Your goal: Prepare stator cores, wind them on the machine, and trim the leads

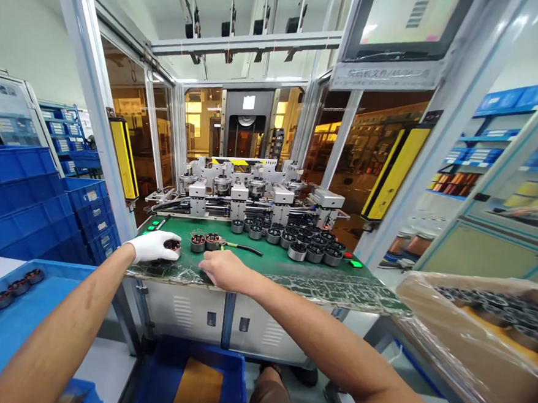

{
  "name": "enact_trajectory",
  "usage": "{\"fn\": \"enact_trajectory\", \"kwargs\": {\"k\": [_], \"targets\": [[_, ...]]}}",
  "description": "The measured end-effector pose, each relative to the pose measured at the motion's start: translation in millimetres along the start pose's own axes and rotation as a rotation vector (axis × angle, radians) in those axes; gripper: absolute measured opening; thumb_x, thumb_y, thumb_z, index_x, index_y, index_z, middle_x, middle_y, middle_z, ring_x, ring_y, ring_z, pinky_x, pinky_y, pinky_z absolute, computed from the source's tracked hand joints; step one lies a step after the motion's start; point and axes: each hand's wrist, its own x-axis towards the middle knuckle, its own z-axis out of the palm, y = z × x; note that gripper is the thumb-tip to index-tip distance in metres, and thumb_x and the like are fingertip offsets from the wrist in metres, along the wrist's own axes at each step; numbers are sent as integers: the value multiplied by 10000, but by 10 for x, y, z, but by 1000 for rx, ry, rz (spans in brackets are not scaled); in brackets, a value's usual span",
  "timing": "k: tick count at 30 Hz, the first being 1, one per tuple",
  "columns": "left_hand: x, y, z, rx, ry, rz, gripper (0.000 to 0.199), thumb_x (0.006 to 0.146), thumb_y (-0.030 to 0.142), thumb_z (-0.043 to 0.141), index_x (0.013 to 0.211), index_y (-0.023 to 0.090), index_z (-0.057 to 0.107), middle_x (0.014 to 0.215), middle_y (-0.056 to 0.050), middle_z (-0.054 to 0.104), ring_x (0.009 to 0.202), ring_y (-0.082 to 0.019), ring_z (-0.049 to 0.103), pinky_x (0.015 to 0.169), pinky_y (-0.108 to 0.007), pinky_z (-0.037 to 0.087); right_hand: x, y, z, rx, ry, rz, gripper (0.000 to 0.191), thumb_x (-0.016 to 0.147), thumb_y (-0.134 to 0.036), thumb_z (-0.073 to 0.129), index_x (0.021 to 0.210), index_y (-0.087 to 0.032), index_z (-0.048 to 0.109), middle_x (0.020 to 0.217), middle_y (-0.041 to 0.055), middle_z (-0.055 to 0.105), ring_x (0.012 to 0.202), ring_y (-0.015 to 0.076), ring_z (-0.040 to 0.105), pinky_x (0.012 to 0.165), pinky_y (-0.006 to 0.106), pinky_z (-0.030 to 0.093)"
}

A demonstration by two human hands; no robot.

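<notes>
My left hand (153, 246), in a white glove, rests on a round wound motor part (172, 244) at the near left of the green work surface (274, 260). My bare right hand (220, 269) lies palm down at the table's front edge, fingers curled, with nothing seen in it. Just beyond it stand two more round parts (205, 242) and a tool with a black handle (240, 247). Several dark round parts (299, 239) are grouped at the right of the surface.
A machine with a row of metal fixtures (246, 194) stands behind the surface, inside a framed enclosure with yellow light curtains (123, 157). Blue crates (29, 209) stack at the left; a blue tray (7, 324) holds parts. A plastic-lined box (485, 339) of parts sits at right.
</notes>
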Motion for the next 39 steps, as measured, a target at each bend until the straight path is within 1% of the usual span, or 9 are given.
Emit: {"fn": "enact_trajectory", "kwargs": {"k": [5, 9, 12, 16, 21, 24, 27, 30, 39], "targets": [[189, 350, -215, 134, 89, -67, 858, 714, 788, 477, 1306, 181, 609, 1368, -123, 615, 1244, -299, 584, 1030, -335, 443, -2, 267, 23, 41, 229, 236, 327, 983, -400, 544, 1191, -158, 615, 1142, 99, 599, 1054, 195, 552, 882, 293, 440], [425, 741, -18, 274, 50, -176, 826, 518, 770, 687, 1034, 126, 727, 1092, -229, 723, 1040, -416, 670, 887, -460, 513, 81, 391, 197, 53, 244, 324, 337, 894, -367, 686, 1148, -152, 631, 1108, 91, 606, 981, 205, 566, 858, 306, 455], [544, 858, 197, 319, 56, -210, 775, 595, 714, 697, 1062, 95, 693, 1093, -241, 709, 1016, -391, 677, 855, -496, 523, 113, 401, 275, 38, 236, 349, 296, 915, -365, 657, 1137, -169, 632, 1040, 78, 621, 951, 206, 572, 826, 306, 452], [599, 715, 255, 301, 63, -147, 701, 722, 553, 677, 1264, 120, 585, 1192, -198, 679, 1074, -324, 662, 916, -490, 513, 138, 399, 266, 9, 229, 366, 275, 935, -401, 624, 1108, -188, 634, 1028, 71, 630, 957, 202, 575, 819, 296, 438], [549, 454, 52, 190, -29, 86, 931, 578, 218, 720, 1458, 258, 419, 1389, -28, 603, 1222, -219, 599, 1032, -248, 451, 210, 436, 240, 6, 239, 419, 239, 949, -386, 599, 1039, -169, 642, 983, 81, 636, 913, 209, 587, 797, 304, 432], [515, 383, 4, 154, -27, 103, 952, 609, 341, 732, 1485, 225, 379, 1461, -58, 537, 1286, -247, 552, 1078, -284, 425, 219, 453, 207, 20, 264, 435, 233, 947, -350, 602, 1024, -136, 649, 1012, 113, 629, 950, 232, 579, 833, 336, 433], [505, 343, 36, 141, -6, 52, 829, 681, 517, 668, 1406, 155, 493, 1349, -130, 626, 1208, -298, 612, 1040, -358, 468, 192, 413, 143, 34, 306, 402, 250, 968, -334, 563, 1039, -113, 653, 1173, 153, 588, 1122, 272, 516, 936, 385, 411], [485, 316, 57, 120, -20, 93, 696, 694, 513, 652, 1300, 176, 600, 1295, -94, 668, 1163, -263, 639, 1023, -314, 473, 195, 296, 108, 63, 310, 322, 250, 997, -321, 515, 1115, -135, 635, 1285, 127, 553, 1189, 222, 485, 1002, 345, 396], [379, 334, 22, 118, -56, 155, 592, 700, 478, 638, 1219, 195, 668, 1214, -56, 712, 1083, -247, 667, 971, -300, 493, 284, 38, 98, 83, 55, 264, 192, 972, -277, 558, 950, -119, 665, 1004, 65, 664, 959, 176, 631, 847, 347, 526]]}}
